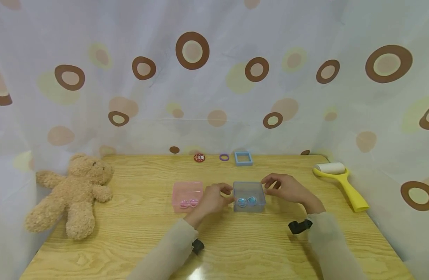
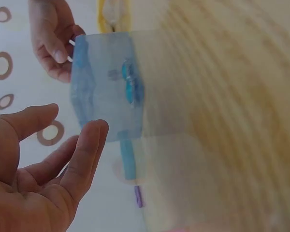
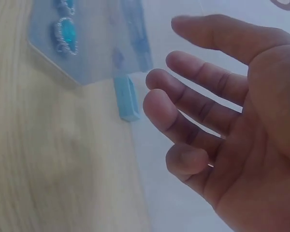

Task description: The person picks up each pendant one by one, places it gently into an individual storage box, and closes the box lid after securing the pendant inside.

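A clear blue plastic box (image 1: 249, 186) stands on the table, with small blue glasses-shaped pieces (image 1: 246, 201) showing inside at its front. My left hand (image 1: 214, 198) is at the box's left side, fingers relaxed and slightly bent. In the left wrist view its fingertips (image 2: 94, 130) look close to the box; contact is hard to tell. On the opposite side is my right hand (image 1: 286, 188), thumb and fingers apart, gripping nothing. The right wrist view shows a gap between its fingers (image 3: 159, 108) and the box. A pink box (image 1: 187, 188) with pink glasses-shaped pieces (image 1: 189, 203) is left of my left hand.
Along the back edge lie a round red piece (image 1: 199, 157), a purple ring (image 1: 224, 157) and a light blue square frame (image 1: 243, 158). A teddy bear (image 1: 76, 190) lies at the left. To the right rests a yellow-handled lint roller (image 1: 344, 182). A patterned curtain (image 1: 214, 85) surrounds the table.
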Available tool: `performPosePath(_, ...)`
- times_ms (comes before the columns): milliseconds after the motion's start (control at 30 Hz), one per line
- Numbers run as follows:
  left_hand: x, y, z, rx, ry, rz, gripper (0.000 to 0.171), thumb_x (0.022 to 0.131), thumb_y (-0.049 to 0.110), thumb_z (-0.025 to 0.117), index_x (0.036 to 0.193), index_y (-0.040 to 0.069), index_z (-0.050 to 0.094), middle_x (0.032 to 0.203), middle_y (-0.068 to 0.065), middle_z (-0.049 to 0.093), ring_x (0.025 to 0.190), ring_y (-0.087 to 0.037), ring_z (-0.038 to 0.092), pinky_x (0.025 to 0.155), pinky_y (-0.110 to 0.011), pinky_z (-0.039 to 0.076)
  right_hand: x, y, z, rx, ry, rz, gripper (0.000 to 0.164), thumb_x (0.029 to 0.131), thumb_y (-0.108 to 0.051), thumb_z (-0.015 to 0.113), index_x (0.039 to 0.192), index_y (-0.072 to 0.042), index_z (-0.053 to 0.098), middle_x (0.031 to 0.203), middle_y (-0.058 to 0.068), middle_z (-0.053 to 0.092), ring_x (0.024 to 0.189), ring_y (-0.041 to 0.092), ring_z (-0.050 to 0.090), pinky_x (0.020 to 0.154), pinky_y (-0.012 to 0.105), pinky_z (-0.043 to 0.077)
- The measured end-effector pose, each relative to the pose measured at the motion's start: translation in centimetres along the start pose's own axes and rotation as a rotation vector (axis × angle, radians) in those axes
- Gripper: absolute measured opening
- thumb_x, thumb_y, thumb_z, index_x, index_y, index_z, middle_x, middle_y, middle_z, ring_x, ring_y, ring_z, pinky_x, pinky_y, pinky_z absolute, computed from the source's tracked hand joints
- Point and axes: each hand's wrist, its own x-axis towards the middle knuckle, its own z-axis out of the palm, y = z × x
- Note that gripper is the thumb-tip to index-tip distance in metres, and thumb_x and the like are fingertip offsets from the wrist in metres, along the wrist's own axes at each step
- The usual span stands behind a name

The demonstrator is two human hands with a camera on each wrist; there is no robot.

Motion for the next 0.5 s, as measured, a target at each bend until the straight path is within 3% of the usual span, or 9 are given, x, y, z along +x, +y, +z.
performPosePath(167, -0.1, 0.0, -2.0, 0.029, -0.001, 0.054, 0.026, 0.095, 0.025, 0.069, 0.114, 0.007, 0.072, 0.110, -0.007, 0.073, 0.090, -0.019, 0.071, 0.071, -0.027, 0.058, 0.1, -0.4, -1.5, -0.058, 0.046, 0.004, 0.021, 0.099, -0.027, 0.064, 0.114, -0.013, 0.069, 0.103, 0.003, 0.071, 0.085, 0.014, 0.062, 0.070, 0.029, 0.051)
performPosePath(333, -0.5, -0.3, -4.6, 0.057, -0.001, 0.060, 0.025, 0.097, 0.026, 0.066, 0.115, 0.010, 0.073, 0.113, -0.005, 0.073, 0.098, -0.022, 0.072, 0.077, -0.032, 0.059, 0.1, -0.5, -2.9, -0.119, 0.094, -0.003, 0.016, 0.099, -0.025, 0.063, 0.109, -0.016, 0.071, 0.104, 0.003, 0.072, 0.086, 0.015, 0.063, 0.072, 0.032, 0.052)
performPosePath(500, -1.0, -0.9, -7.1, 0.087, 0.043, 0.058, 0.026, 0.097, 0.025, 0.065, 0.118, 0.012, 0.072, 0.116, -0.006, 0.073, 0.102, -0.025, 0.072, 0.082, -0.036, 0.060, 0.0, -0.3, -4.0, -0.160, 0.121, 0.008, 0.017, 0.099, -0.025, 0.062, 0.110, -0.015, 0.072, 0.105, 0.005, 0.072, 0.089, 0.019, 0.064, 0.076, 0.037, 0.053)
